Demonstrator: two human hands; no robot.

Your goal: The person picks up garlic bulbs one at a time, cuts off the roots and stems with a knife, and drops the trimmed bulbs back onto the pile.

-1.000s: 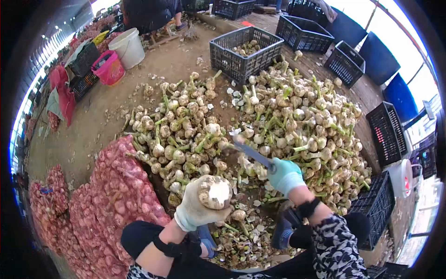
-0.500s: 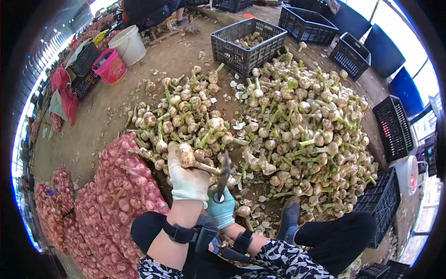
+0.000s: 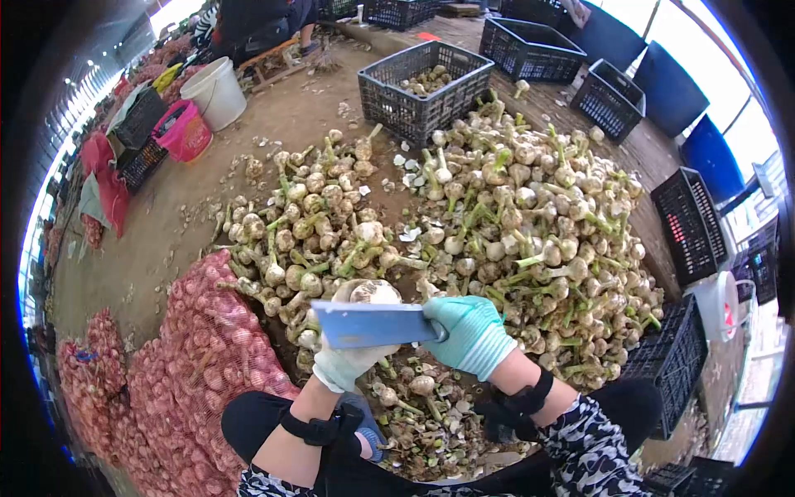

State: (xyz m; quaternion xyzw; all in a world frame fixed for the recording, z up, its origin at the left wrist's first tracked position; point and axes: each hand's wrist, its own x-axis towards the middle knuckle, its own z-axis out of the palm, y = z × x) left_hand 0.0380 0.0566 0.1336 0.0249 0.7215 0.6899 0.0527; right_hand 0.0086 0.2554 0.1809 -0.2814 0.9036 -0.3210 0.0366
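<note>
My left hand (image 3: 348, 358), in a white glove, is closed around a garlic bulb (image 3: 375, 291), mostly hidden by the blade in front of it. My right hand (image 3: 474, 333), in a mint-green glove, grips a knife (image 3: 368, 325). Its broad blade lies level, pointing left, across my left palm and the lower side of the bulb. Beyond my left hand spreads a smaller heap of garlic with stems (image 3: 319, 203). A larger garlic heap (image 3: 546, 224) rises to the right. Cut stems and skin scraps (image 3: 422, 435) litter the ground between my legs.
Red mesh sacks of garlic (image 3: 199, 348) stand at my left. A black crate (image 3: 426, 91) with some bulbs is ahead, with more crates (image 3: 530, 50) behind and along the right. A white bucket (image 3: 215, 93) and a pink bucket (image 3: 182, 132) stand back left. A person (image 3: 257, 33) sits farther off.
The knife has swung from upright, low beside my left hand, to level across the bulb. My right hand has moved up and right; my left hand has shifted slightly right with the bulb.
</note>
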